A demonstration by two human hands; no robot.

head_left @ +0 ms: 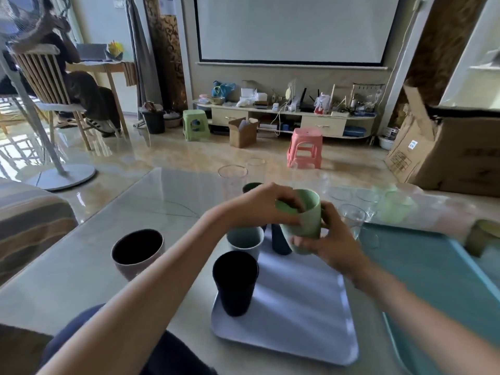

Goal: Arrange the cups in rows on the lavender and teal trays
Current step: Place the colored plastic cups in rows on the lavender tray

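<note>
Forearms: both bare forearms reach in from the lower edge, over a dark-clothed lap, and meet above the far end of the lavender tray (297,315).
Lavender tray: it lies flat on the pale glossy table (89,269), just left of the teal tray (422,269).
Black cup (234,282): upright on the lavender tray's near-left corner.
Grey-blue cup (244,240): upright at the tray's far-left edge, just behind the black cup.
Navy cup (280,242): stands beside the grey-blue one, partly hidden by the hands.
Green cup (304,220): held in the air over the far end of the lavender tray, tilted, mouth turned towards the left.
Left hand (259,205): fingers curled over the green cup's rim, with fingertips dipping inside the mouth.
Right hand (328,239): fingers and thumb wrapped round the green cup's lower wall and base.
Pink-grey cup (136,253): upright on the table, well left of the lavender tray, dark inside.
Clear glasses (232,178): two stand on the table beyond the hands; another glass (353,219) sits at the teal tray's far-left corner.
Dark green cup (251,187): only its rim shows behind the left hand.
Right edge: blurred; there seem to be a pale green cup (395,209) and an olive cup (481,236) near the teal tray's far side.
</note>
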